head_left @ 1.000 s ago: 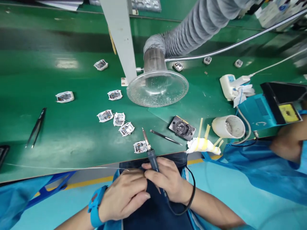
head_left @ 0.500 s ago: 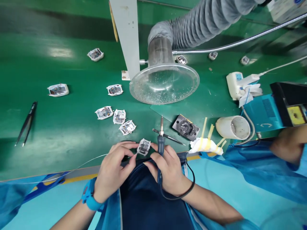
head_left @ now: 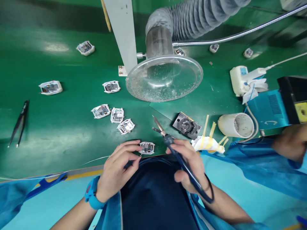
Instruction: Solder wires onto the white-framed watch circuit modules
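Observation:
My left hand [head_left: 121, 166], with a blue band at the wrist, pinches a thin silvery solder wire [head_left: 98, 158] whose end shows by the fingertips. Its upper fingers touch the left edge of an opened white watch case [head_left: 147, 148] with a circuit board inside, lying flat near the bench edge. In my right hand [head_left: 189, 163] is a dark blue soldering iron [head_left: 178, 156], tip pointing up and left, apart from the case. Behind the iron, dark tweezers [head_left: 156, 129] are partly hidden. A black holder block [head_left: 186, 125] sits just beyond my right hand.
Several more watch cases [head_left: 101, 111] lie on the green bench. A clear fume hood [head_left: 164, 78] overhangs the middle. Other tweezers [head_left: 19, 123] rest at left. A white cup [head_left: 236, 125], taped white bundle [head_left: 208, 143] and blue soldering station [head_left: 267, 108] stand right, near another person's arm [head_left: 289, 143].
The watch case has gone from being held between both hands to lying flat on the bench. My right hand has moved right, away from it, and the iron now tilts leftward.

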The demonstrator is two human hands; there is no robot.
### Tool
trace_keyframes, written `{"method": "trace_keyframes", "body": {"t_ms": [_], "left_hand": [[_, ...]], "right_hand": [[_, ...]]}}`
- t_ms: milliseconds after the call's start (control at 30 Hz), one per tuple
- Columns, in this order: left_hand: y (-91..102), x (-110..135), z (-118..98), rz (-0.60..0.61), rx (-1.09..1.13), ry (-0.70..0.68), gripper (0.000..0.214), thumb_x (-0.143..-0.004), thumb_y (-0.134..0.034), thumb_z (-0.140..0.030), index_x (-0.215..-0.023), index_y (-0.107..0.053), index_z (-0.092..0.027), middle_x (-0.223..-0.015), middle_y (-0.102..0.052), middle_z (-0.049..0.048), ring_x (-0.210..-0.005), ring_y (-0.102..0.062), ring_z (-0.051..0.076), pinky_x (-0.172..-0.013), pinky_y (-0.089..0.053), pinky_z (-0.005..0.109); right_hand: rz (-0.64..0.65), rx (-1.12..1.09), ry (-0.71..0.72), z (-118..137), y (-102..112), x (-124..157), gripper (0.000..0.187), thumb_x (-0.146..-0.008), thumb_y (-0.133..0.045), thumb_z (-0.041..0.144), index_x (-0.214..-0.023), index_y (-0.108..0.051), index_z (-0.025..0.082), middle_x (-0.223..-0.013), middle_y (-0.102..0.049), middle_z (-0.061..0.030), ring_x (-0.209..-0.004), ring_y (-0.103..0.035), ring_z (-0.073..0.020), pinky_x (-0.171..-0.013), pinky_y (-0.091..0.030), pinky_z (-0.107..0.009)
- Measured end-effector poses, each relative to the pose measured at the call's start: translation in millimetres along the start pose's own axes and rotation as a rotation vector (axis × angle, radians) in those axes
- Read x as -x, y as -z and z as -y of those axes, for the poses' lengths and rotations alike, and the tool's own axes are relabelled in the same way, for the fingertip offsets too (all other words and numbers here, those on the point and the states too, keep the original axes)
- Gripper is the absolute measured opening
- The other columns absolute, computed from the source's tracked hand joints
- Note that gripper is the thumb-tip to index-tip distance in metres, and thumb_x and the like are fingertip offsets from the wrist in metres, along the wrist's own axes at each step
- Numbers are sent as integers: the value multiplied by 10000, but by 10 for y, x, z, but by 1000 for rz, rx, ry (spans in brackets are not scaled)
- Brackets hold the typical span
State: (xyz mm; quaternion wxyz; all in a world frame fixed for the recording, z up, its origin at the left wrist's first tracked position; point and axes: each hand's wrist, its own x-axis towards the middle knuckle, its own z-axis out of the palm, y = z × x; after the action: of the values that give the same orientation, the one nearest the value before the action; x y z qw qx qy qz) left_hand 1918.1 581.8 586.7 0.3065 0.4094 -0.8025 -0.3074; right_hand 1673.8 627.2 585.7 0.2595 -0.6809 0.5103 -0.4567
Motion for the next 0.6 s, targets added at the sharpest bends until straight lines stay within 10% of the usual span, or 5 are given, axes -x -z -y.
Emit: {"method": "trace_keyframes", "body": {"t_ms": [133, 600], "left_hand": [[-9, -53, 10, 59, -37, -22, 155, -943, -611, -87, -856, -616, -216, -1055, -794, 41, -1129, -740, 224, -939, -620, 374], [102, -189, 40, 198, -101, -128, 181, -975, -563, -72, -859, -620, -199, -1070, -768, 39, -1131, -689, 189, -977, -607, 332]], "right_hand": [[-118, -36, -202, 107, 195, 246, 218, -953, -757, 281, -1158, -684, 283, -846, -784, 17, -716, -764, -171, -704, -643, -300], [199, 248, -148, 315, 206, 23, 243, -1040, -586, 380, -914, -759, 265, -791, -819, -1, -644, -793, -179, -649, -670, -255]]}}
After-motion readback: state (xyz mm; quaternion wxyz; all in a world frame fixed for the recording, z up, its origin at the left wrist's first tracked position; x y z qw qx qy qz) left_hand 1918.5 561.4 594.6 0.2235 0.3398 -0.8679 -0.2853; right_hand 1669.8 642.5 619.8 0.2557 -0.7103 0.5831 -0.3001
